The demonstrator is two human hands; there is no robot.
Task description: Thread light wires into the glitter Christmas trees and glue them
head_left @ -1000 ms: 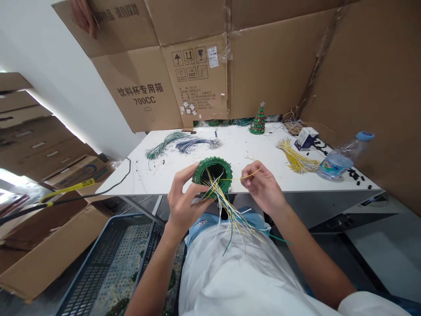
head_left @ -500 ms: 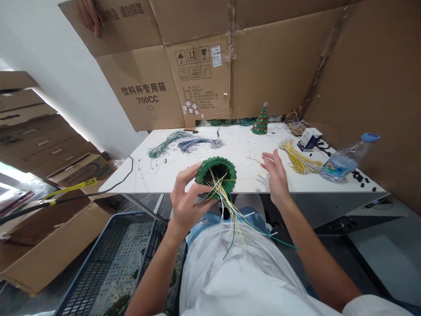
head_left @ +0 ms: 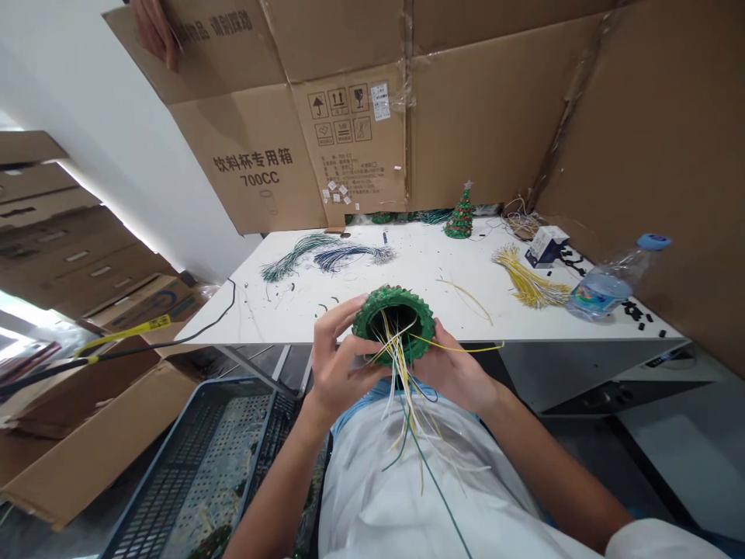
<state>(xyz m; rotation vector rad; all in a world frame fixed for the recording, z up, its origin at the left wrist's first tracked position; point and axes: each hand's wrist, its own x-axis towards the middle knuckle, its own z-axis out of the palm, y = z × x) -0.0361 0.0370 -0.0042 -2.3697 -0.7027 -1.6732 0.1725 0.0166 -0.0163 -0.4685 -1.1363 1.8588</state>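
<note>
A hollow green Christmas tree (head_left: pixel 427 309) is tipped with its open base toward me, just off the table's front edge. White, yellow and green wires (head_left: pixel 401 369) spill from the opening and hang down over my shirt. My left hand (head_left: pixel 337 361) grips the tree's left rim, with its thumb near the wires. On the other side, my right hand (head_left: pixel 466 374) is closed around the right underside, its fingertips partly hidden behind the tree. One yellow wire (head_left: pixel 471 348) sticks out to the right across that hand.
On the white table (head_left: pixel 401 268) lie green wires (head_left: pixel 296 256), blue wires (head_left: pixel 349 255), a yellow wire bundle (head_left: pixel 529 279) and loose yellow wires (head_left: pixel 469 295). A small decorated tree (head_left: pixel 459 216), a water bottle (head_left: pixel 608 283) and cardboard walls stand behind. Lower left is a blue crate (head_left: pixel 195 388). Another person's hand (head_left: pixel 154 35) rests on the cardboard.
My right hand has come in from the right and taken hold of the tree. The tree has shifted slightly right and toward me. Loose yellow wires now lie on the table.
</note>
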